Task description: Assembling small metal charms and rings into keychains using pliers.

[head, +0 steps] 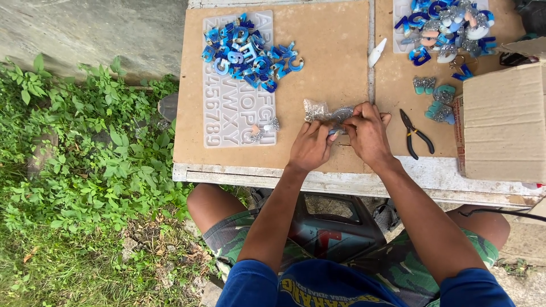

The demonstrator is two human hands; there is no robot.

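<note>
My left hand point(310, 146) and right hand point(367, 133) pinch one small glittery grey piece point(340, 115). Many shiny blue plastic letters point(247, 52) wait in a pile on the brown board table point(318, 57).

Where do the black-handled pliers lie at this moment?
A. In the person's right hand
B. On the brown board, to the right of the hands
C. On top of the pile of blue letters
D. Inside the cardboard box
B: the pliers lie untouched on the brown board, between the right hand and the cardboard box.
</note>
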